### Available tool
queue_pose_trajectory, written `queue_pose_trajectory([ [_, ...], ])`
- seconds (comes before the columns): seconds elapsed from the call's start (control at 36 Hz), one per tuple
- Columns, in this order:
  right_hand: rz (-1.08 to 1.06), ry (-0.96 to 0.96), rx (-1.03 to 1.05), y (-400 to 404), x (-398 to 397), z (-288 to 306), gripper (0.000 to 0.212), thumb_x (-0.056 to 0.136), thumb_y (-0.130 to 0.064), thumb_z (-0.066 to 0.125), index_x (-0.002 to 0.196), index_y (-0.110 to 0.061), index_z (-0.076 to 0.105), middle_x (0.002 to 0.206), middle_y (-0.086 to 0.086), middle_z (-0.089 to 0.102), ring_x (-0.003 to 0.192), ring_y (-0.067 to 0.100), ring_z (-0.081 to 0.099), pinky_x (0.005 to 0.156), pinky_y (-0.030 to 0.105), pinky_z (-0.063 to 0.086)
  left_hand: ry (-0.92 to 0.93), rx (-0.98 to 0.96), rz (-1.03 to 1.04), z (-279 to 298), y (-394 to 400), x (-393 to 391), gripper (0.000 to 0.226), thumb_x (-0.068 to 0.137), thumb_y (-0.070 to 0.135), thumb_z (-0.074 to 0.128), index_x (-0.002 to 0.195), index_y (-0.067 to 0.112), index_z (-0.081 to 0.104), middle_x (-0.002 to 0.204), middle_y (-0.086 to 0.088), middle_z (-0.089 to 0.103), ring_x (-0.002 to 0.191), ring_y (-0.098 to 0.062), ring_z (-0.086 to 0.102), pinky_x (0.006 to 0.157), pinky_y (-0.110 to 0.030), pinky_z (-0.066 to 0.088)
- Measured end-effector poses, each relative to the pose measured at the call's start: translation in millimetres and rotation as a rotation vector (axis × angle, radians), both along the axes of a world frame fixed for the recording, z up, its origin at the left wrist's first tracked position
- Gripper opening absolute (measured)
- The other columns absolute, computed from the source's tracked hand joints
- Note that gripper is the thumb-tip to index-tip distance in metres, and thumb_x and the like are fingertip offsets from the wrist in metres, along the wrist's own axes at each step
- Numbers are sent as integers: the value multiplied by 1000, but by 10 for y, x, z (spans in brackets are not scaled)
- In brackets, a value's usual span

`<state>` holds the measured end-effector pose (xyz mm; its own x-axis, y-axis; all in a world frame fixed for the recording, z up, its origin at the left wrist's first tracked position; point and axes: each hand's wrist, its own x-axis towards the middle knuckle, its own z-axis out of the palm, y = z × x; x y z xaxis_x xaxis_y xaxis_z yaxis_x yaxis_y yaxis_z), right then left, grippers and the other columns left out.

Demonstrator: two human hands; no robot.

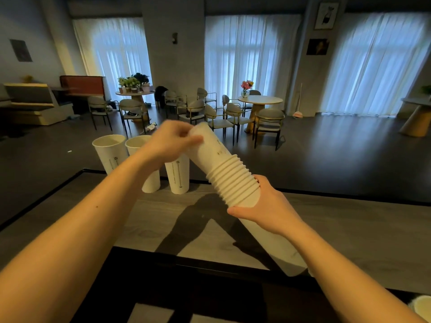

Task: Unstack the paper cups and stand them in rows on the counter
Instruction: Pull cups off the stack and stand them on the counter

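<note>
We hold the tilted stack [229,180] above the desk [338,220]: right grip [268,207] clasps its middle, left grip [173,142] pinches the top cup's rim.

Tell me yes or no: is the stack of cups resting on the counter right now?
No: the stack of cups is held tilted in the air above the counter, the right hand at its lower part and the left hand at its top.

dim room, curtained windows [251,64], round tables [260,99], chairs [269,120].
</note>
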<state>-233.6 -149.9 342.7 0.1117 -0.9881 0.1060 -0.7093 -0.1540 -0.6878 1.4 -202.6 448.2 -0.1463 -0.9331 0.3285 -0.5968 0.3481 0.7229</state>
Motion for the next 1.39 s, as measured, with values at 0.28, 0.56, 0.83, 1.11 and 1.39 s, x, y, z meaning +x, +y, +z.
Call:
queue_pose_trajectory([
  [0.28, -150, -51, 61, -33, -394, -100, 96, 63, -61, 84, 140, -29, 35, 116, -11, 56, 105, 12, 57, 81, 34, 52, -552, -249, 88, -320, -311, -429, 14, 97, 21, 55, 103, 11, 61, 94, -6, 61, 84, -24, 58, 71, -38, 48],
  [0.56, -125, -86, 52, -67, -421, -127, 92, 66, -56, 85, 139, -32, 34, 114, -14, 53, 104, 9, 55, 80, 31, 50, -849, -257, 155, -656, -698, -494, 17, 95, 18, 57, 111, 14, 60, 106, -13, 67, 92, -30, 64, 74, -42, 56],
  [0.83, -126, -73, 50, -130, -463, -83, 95, 67, -56, 84, 143, -30, 33, 122, -10, 54, 109, 13, 55, 87, 36, 52, -862, -203, 101, -529, -794, -481, 32, 94, 30, 59, 122, 15, 57, 108, -11, 65, 85, -23, 56, 68, -34, 45],
  [1.11, -105, -87, 15, -77, -478, -59, 92, 67, -58, 84, 140, -32, 33, 112, -17, 51, 102, 6, 54, 79, 30, 49, -226, 162, -332, -189, -30, -932, 35, 102, 38, 38, 123, 21, 61, 111, 7, 64, 102, -7, 59, 89, -27, 47],
  [1.39, -74, -23, -49, 55, -619, -5, 95, 66, -56, 85, 142, -33, 32, 111, -21, 52, 98, 3, 55, 80, 31, 53, -42, 297, -242, -142, -38, -985, 20, 82, 25, 74, 100, 19, 73, 96, 2, 71, 96, -14, 63, 80, -29, 47],
])
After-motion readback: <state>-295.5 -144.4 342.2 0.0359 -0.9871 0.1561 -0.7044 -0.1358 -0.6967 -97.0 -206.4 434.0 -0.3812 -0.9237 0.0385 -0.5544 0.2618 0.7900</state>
